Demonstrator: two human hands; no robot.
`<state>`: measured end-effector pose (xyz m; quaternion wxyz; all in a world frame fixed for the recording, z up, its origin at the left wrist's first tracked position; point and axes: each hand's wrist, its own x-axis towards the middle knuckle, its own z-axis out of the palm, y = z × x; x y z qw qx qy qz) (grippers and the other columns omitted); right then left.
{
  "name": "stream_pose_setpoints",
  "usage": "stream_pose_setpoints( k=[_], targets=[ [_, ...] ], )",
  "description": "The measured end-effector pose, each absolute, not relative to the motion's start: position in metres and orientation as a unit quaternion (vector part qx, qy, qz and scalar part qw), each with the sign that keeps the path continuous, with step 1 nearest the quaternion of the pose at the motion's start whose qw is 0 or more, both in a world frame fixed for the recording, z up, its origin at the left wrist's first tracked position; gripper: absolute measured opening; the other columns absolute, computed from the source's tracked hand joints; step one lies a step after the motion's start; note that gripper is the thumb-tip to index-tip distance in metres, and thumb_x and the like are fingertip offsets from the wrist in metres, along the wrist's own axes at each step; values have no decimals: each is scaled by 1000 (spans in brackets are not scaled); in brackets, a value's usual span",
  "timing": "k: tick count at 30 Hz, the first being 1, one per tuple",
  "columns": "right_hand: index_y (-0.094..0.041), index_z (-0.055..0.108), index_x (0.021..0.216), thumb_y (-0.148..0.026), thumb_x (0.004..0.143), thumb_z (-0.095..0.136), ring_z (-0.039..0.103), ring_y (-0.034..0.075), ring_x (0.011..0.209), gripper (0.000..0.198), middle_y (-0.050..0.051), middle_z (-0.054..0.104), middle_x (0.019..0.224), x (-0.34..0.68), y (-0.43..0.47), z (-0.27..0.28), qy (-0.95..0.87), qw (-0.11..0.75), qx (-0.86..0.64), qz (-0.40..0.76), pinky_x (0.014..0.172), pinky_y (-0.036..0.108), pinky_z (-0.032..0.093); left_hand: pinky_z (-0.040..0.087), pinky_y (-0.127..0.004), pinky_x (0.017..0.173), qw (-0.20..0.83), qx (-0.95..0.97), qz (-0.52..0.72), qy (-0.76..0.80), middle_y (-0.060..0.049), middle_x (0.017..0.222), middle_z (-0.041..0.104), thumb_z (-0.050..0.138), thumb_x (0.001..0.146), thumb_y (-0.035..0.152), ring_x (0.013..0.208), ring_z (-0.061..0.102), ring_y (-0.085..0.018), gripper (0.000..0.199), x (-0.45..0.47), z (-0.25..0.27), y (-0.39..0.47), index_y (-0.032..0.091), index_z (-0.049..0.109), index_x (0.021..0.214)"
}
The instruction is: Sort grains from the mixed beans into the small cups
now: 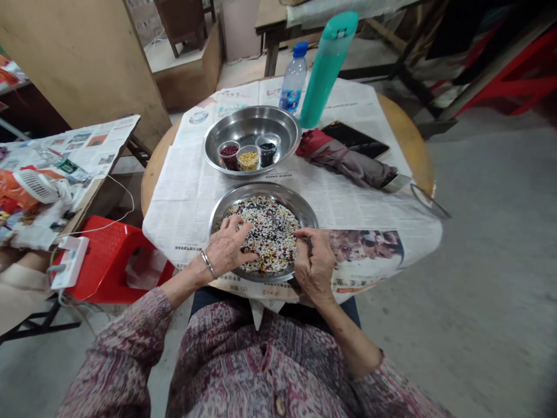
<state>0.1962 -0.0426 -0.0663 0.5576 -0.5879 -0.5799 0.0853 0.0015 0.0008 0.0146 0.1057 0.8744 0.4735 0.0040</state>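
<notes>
1. Spread wide in the head view, the left hand has its thumb and fingers well apart over the mixed beans and grains. You cannot tell if it holds any. A silver bracelet goes round that wrist.
2. Curled up, the right hand has its thumb and pointing finger close together at the right side of the near steel basin. You cannot tell if something small is pinched there.
3. The near steel basin sits by the table's near edge, around the middle. The mix lies in it, with white, yellow, dark red and black bits.
4. The far steel basin sits behind it, nearer the table's far edge. Three clear cups stand inside: dark red beans on the left, yellow beans in the middle, black beans on the right.
5. Near the far edge stand a blue-capped water bottle and a tall teal bottle.
6. Toward the right edge lies a folded red and gray umbrella, with a flat black device just behind it.
7. Newspaper covers most of the round wooden table.
8. Past the left edge is a red stool.
</notes>
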Motion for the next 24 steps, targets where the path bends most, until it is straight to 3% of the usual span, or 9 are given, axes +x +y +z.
stream_pose_setpoints(
  k=[4, 9, 14, 24],
  targets=[
    [-21, 59, 93, -15, 89, 46, 58, 20, 88, 15, 4, 63, 89, 196, -43, -66, -583, 554, -589, 83, 81, 35, 47, 47, -48, 96, 91, 893, -10, 441, -9, 138, 43, 71, 77, 37, 120, 42, -32, 53, 21, 10, 12, 27, 55, 126],
    [-22, 60, 93, -15, 88, 47, 58, 20, 88, 16, 4, 64, 89, 197, -42, -67, -583, 554, -589, 83, 80, 36, 47, 49, -36, 89, 175, 904, -50, 386, -7, 107, 61, 58, 82, 18, 96, 57, -21, 17, 43, 5, 36, 18, 68, 96],
    [-22, 60, 93, -14, 89, 47, 58, 20, 88, 16, 4, 64, 88, 197, -42, -66, -585, 556, -585, 80, 81, 36, 47, 48, -28, 83, 234, 911, -44, 336, -3, 88, 67, 57, 77, 8, 84, 60, -16, 14, 43, 8, 38, 16, 67, 82],
    [-21, 60, 92, -15, 89, 48, 58, 20, 89, 13, 4, 64, 88, 197, -42, -66, -582, 556, -587, 87, 82, 37, 47, 47, -27, 82, 191, 913, -103, 344, -4, 94, 62, 53, 87, 16, 90, 59, -16, 12, -12, 23, 13, 17, 64, 86]
  ],
)
